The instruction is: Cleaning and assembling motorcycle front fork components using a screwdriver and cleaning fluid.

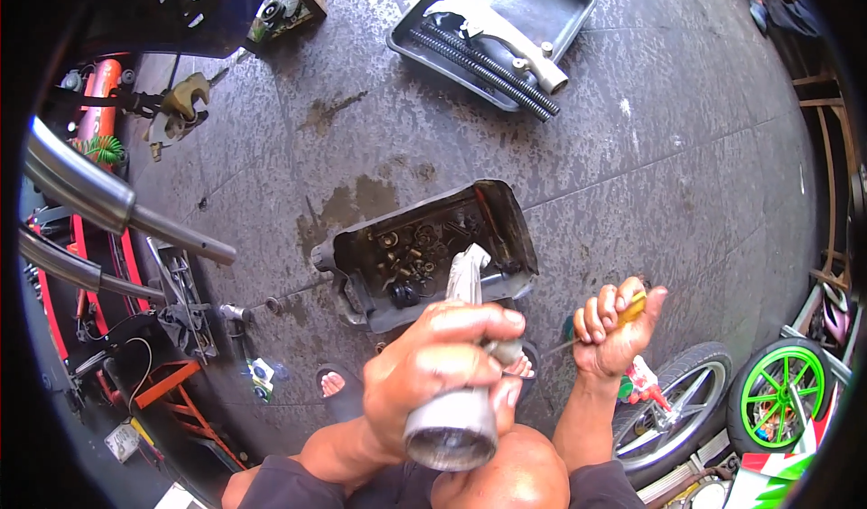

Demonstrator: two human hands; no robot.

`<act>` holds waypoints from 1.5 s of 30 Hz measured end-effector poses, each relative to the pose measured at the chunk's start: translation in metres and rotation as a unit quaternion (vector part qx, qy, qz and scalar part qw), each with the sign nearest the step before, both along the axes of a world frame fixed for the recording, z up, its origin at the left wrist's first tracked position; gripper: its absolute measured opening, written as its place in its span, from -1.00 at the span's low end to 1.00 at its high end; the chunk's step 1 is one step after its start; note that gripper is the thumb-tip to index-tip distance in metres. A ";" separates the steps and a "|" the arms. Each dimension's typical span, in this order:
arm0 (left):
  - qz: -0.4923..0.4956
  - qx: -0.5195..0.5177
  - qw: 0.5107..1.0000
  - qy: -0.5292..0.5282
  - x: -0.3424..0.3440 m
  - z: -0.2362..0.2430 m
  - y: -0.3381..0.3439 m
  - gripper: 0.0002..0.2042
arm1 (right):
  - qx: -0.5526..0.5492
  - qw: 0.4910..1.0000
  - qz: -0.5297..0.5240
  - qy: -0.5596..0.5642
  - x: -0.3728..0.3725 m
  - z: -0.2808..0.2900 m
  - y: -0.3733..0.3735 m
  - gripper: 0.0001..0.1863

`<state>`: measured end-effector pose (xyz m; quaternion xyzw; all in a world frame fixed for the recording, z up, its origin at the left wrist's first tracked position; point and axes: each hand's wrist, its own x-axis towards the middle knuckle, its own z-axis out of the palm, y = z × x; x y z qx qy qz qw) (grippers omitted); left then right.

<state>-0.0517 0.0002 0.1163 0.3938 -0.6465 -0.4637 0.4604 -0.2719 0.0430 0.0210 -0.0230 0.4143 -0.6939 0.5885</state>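
Observation:
My left hand (pixel 433 364) grips a silver metal fork tube (pixel 450 428), its hollow round end toward me and its narrow end (pixel 465 270) over a cut-open dark plastic container (pixel 348 306) that holds several small oily metal parts (pixel 406 261). My right hand (pixel 614 328) is closed on a yellow-handled screwdriver (pixel 632 308), right of the tube, its thin shaft pointing down and left. Whether its tip touches the tube is unclear.
A black tray (pixel 551 12) holds a silver fork leg and long springs. Chrome tubes (pixel 126 211) jut in from the left. Red metal frames (pixel 185 401) stand lower left, two wheels (pixel 781 396) lower right. My sandalled feet (pixel 332 382) are below the container.

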 end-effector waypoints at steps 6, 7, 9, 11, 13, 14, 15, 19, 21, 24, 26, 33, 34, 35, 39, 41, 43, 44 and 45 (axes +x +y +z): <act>0.041 0.039 0.998 0.015 0.001 -0.006 0.004 -0.66 | 0.129 0.961 -0.017 0.243 0.009 -0.075 0.010 -0.58; 0.048 0.038 0.998 0.020 0.002 -0.006 0.005 -0.68 | 0.167 0.960 -0.016 0.223 0.009 -0.090 0.014 -0.56; 0.086 0.040 0.994 0.057 0.003 -0.006 0.008 -0.66 | 0.146 0.880 0.026 0.451 0.002 -0.112 0.026 -0.66; 0.119 0.029 0.990 0.067 0.009 0.000 0.012 -0.63 | 0.164 0.772 -0.003 0.614 0.026 -0.086 0.024 -0.72; 0.157 0.048 0.979 0.119 0.010 0.019 0.018 -0.65 | 0.157 0.825 0.067 0.538 0.032 -0.058 0.036 -0.71; 0.168 0.052 0.974 0.140 0.009 0.024 0.020 -0.66 | 0.158 0.879 0.121 0.433 0.033 -0.044 0.045 -0.69; 0.213 0.046 0.964 0.153 0.004 0.035 0.021 -0.66 | 0.168 0.931 0.232 0.227 0.037 -0.036 0.046 -0.62; 0.259 0.081 0.909 0.316 -0.009 0.041 0.026 -0.69 | -0.039 0.891 0.301 -0.339 0.071 -0.017 0.032 -0.09; 0.266 0.136 0.864 0.405 -0.016 0.026 0.029 -0.69 | -0.074 0.924 0.241 -0.287 0.074 0.001 0.014 0.12; 0.221 0.228 0.796 0.515 -0.029 0.000 0.027 -0.72 | -0.068 0.979 0.097 -0.165 0.044 0.040 0.005 -0.27; 0.181 0.313 0.748 0.556 -0.044 -0.022 0.021 -0.64 | -0.033 0.996 0.078 0.012 0.021 0.058 0.003 -0.44; 0.178 0.518 0.725 0.417 -0.062 -0.093 0.054 -0.59 | 0.002 0.868 -0.054 0.493 -0.031 0.082 -0.021 -0.63; 0.195 0.522 0.711 0.429 -0.064 -0.099 0.054 -0.63 | -0.041 0.857 -0.055 0.511 -0.030 0.070 -0.030 -0.65; 0.220 0.522 0.701 0.434 -0.060 -0.104 0.056 -0.66 | -0.003 0.842 -0.029 0.539 -0.030 0.051 -0.036 -0.68; 0.250 0.517 0.697 0.429 -0.057 -0.113 0.044 -0.69 | 0.096 0.855 0.037 0.508 -0.029 0.005 -0.051 -0.75; 0.257 0.503 0.707 0.424 -0.049 -0.115 0.043 -0.69 | 0.058 0.829 0.004 0.556 -0.025 0.026 -0.059 -0.72; 0.266 0.497 0.707 0.426 -0.040 -0.119 0.041 -0.69 | 0.066 0.854 0.005 0.517 -0.020 0.050 -0.062 -0.70; 0.266 0.498 0.707 0.425 -0.037 -0.121 0.040 -0.69 | 0.061 0.865 0.007 0.497 -0.020 0.057 -0.061 -0.69; 0.268 0.494 0.714 0.418 -0.037 -0.123 0.039 -0.69 | 0.061 0.864 0.006 0.500 -0.021 0.065 -0.060 -0.69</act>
